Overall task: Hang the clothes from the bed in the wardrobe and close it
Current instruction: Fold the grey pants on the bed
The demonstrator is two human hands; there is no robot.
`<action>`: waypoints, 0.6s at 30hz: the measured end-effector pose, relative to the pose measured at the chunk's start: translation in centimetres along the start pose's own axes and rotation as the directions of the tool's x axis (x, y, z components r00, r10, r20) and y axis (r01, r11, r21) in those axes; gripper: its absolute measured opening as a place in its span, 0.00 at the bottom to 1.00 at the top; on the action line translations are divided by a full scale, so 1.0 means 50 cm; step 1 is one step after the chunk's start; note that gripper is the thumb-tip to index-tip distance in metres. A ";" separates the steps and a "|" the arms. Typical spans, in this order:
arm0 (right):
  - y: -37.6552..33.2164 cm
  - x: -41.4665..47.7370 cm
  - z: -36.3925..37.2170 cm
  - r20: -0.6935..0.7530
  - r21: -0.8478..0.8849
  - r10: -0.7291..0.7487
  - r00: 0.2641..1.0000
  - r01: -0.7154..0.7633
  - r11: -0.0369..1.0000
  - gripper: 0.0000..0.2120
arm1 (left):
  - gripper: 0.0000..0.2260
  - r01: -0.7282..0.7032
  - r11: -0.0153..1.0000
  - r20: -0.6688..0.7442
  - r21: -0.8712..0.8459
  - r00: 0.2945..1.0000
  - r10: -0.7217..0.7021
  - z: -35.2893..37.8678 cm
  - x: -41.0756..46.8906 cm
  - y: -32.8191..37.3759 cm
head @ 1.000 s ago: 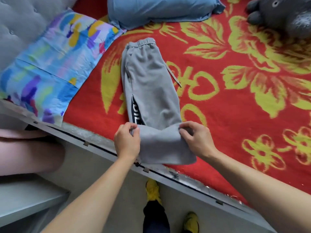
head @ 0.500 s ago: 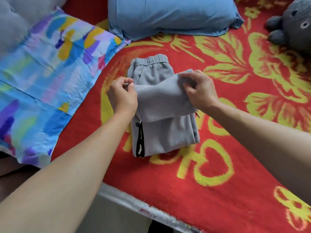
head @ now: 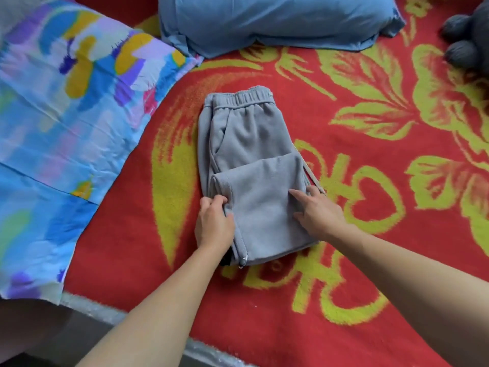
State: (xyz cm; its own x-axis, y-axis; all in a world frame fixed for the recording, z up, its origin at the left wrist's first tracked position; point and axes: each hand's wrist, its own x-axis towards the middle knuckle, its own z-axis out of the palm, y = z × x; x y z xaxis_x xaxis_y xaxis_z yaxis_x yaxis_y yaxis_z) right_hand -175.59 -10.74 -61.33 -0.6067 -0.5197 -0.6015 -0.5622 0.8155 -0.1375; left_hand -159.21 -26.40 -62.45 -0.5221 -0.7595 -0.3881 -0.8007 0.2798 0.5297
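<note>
Folding near the front edge of the bed (head: pixel 344 274) — left hand (head: pixel 214 225) is pinching grey sweatpants (head: pixel 248 133), right hand (head: pixel 318 214) pressing flat; lifting is likely coming next.

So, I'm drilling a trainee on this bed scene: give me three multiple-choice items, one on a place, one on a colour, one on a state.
1. Where is the blue pillow?
A. Beyond the waistband of the trousers
B. Under the trousers
C. On the floor

2. What colours is the blanket?
A. Green and white
B. Red and yellow
C. Plain grey

3. How are the trousers?
A. On a hanger
B. Spread full length
C. Folded

Answers: A, it lies past the waistband; B, yellow flowers on red; C, the legs are doubled over the top part.
</note>
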 end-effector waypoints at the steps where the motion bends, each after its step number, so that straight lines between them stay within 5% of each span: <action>1: 0.007 -0.005 0.011 0.001 -0.069 -0.005 1.000 0.005 0.998 0.27 | 0.15 -0.023 0.997 -0.022 0.070 0.999 0.024 0.007 -0.010 -0.008; 6: -0.001 -0.002 -0.011 -0.369 -0.187 -0.201 0.907 0.139 0.972 0.28 | 0.23 -0.264 0.919 -0.192 0.292 0.925 0.327 0.006 -0.007 0.002; 10: 0.023 0.012 0.028 0.008 0.006 -0.054 0.998 0.054 0.999 0.37 | 0.27 -0.256 0.865 0.203 0.432 0.962 0.183 0.020 -0.017 -0.036; 12: 0.040 0.000 0.060 0.061 0.173 -0.012 0.998 0.001 0.985 0.40 | 0.30 -0.114 0.941 0.209 0.319 0.977 0.047 0.025 -0.048 -0.046; 14: 0.048 -0.023 0.080 -0.004 0.347 0.055 0.999 -0.050 0.937 0.39 | 0.34 0.133 0.991 0.144 0.021 0.980 -0.135 0.036 -0.090 -0.031; 18: 0.046 -0.070 0.067 0.040 0.530 0.120 0.992 -0.123 0.839 0.36 | 0.33 0.307 0.893 0.124 -0.329 0.952 -0.282 0.033 -0.150 0.012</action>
State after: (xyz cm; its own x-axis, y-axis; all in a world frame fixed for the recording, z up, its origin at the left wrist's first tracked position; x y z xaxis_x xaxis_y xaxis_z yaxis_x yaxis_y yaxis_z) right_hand -172.85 -6.21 -62.20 -0.6468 -0.4072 -0.6449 -0.0989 0.8832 -0.4585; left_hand -156.25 -19.60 -60.48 -0.3077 -0.7287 -0.6118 -0.7789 -0.1764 0.6019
